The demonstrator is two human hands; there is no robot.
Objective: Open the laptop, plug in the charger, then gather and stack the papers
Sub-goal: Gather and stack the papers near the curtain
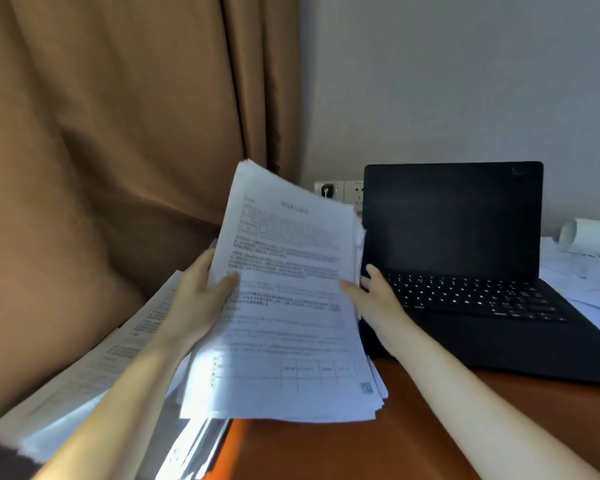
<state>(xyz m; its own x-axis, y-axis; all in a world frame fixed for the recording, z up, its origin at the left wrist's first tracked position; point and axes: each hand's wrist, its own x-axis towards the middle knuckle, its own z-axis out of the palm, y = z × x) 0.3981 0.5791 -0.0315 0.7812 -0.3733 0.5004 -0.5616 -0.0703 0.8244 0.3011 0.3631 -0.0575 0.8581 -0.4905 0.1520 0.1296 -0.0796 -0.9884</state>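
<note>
I noted left hand and right hand each pinching an edge of the paper stack, beside open laptop.

Brown curtain: heavy folds, fills left half of view. Pale plain wall to right of it. White socket plates low on wall, side by side, near curtain edge. Reddish-brown wooden desk. White cylindrical object on its side, far right; cup or roll, cannot tell.
</note>
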